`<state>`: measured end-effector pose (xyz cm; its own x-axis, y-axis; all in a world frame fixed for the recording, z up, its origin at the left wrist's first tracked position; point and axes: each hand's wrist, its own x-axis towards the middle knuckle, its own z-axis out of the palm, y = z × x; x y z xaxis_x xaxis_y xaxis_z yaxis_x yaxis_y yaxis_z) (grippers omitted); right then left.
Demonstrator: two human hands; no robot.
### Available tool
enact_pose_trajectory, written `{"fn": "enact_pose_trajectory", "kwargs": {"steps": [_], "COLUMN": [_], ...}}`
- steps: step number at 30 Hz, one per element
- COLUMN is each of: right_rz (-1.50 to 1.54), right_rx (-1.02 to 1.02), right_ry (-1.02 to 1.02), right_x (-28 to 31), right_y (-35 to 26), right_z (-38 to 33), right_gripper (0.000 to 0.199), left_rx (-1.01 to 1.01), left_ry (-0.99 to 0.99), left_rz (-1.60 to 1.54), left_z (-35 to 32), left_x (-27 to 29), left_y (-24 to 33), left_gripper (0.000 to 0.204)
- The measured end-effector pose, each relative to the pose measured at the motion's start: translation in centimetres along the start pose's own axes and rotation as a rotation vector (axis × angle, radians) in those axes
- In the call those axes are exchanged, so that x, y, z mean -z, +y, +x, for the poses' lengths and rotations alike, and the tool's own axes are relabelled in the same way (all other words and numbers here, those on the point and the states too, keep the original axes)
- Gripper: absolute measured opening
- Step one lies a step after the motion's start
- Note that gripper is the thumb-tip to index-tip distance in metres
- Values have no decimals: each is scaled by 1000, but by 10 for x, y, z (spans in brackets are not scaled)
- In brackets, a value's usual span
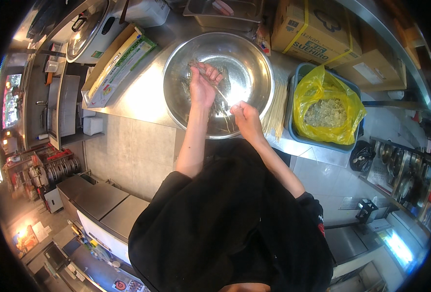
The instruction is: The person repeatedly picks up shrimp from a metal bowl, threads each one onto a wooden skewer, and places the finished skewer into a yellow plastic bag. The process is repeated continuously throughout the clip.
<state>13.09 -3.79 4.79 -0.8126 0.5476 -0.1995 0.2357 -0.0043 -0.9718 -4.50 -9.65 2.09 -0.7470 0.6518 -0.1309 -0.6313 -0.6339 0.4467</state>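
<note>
Over a wide steel bowl [257,57], my left hand [204,90] is closed around a greyish raw shrimp [194,63]. My right hand [247,121], at the bowl's near right rim, pinches a thin wooden skewer [222,94] that slants up toward the shrimp. Whether its tip is inside the shrimp is hidden by my left fingers. More grey shrimp [185,88] lie in the bowl below my hands, partly covered by them. Right of the bowl, many loose skewers [276,113] lie side by side on the counter.
A blue-grey bin [292,127] lined with a yellow bag [354,114] stands right of the skewers, with pale translucent pieces inside. Cardboard boxes [293,30] are behind it. A steel pan [206,20] sits beyond the bowl; a long open carton [123,68] lies left.
</note>
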Motion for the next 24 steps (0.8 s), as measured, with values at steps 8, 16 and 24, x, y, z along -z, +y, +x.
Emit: {"fn": "enact_pose_trajectory", "kwargs": {"steps": [8,16,24], "right_rz": [207,851,752], "right_rx": [-135,-536,-505], "right_ry": [-109,-419,-351], "right_x": [1,15,17], "right_y": [18,11,12], "right_z": [5,8,6], "right_gripper": [27,24,21], "left_rx": [-4,21,-10], "left_ry": [-25,-77,-25], "left_rz": [1,26,80], "left_z": [-1,-4,-3], "left_x": [-5,-8,-14], "left_y": [1,6,7], "left_gripper": [34,35,40]}}
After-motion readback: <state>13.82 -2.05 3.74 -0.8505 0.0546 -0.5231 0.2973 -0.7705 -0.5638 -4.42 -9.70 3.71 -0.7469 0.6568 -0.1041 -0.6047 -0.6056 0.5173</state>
